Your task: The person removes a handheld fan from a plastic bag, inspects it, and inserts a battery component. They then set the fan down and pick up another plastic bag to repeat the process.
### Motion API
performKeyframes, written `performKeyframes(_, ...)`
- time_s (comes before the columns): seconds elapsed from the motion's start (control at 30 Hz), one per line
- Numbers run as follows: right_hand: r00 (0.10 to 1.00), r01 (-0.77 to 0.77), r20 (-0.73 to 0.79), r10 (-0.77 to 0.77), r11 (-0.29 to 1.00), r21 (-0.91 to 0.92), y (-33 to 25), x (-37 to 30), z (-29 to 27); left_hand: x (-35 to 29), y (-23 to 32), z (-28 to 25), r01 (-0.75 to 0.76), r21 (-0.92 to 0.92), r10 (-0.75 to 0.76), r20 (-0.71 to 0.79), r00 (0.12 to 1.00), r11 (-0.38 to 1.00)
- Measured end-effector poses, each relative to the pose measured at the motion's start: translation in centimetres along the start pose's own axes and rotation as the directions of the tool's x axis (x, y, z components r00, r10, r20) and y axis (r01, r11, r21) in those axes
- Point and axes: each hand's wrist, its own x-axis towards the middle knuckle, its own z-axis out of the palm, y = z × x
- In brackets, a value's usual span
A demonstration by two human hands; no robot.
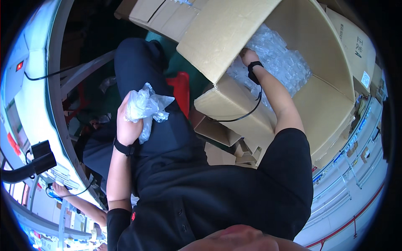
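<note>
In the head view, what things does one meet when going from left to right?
Black curved-arm fixture → left hand gripping crumpled clear plastic → red object → right hand → printed carton

Can see bold dark printed characters running along a brown cardboard carton at upper right, plus a smaller line of dark print beside them. Same carton: bears a square white label with a blocky matrix code. Can spot dark lettering at lower left, too small to make out.
</note>
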Motion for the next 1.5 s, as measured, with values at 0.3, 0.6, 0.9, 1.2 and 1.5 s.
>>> performKeyframes(0.3, 0.996, -0.044, 0.029, 0.082, 0.187, 0.981, 5.4, -5.7, -7.8, 0.1, -0.7, 0.2, -0.053, 0.023, 0.053, -0.007, 0.999, 0.998)
performKeyframes(0.6, 0.998, 0.004, 0.005, 0.056, -0.153, 0.988, 4.8, -7.0, -12.2, 0.4, 0.7, 0.5, -0.198, 0.035, 0.197, 0.031, 0.98, 0.98)
performKeyframes(0.9, 0.997, -0.014, 0.015, 0.078, -0.015, 1.0, 1.2, -6.4, -12.2, -0.9, -0.9, 0.0, -0.181, 0.094, 0.182, -0.008, 0.983, 0.979)
performKeyframes(1.2, 0.632, 0.76, -0.627, -0.455, 0.524, 0.385, -16.6, -22.6, -22.7, 0.2, -1.1, -1.2, 0.245, -0.198, -0.267, -0.089, 0.96, 0.949)
performKeyframes(1.5, 0.274, 0.961, -0.462, -0.844, 0.254, 0.107, -28.6, -32.5, -18.4, -3.6, 1.9, 2.9, -0.227, -0.258, 0.233, -0.009, 0.972, 0.939)
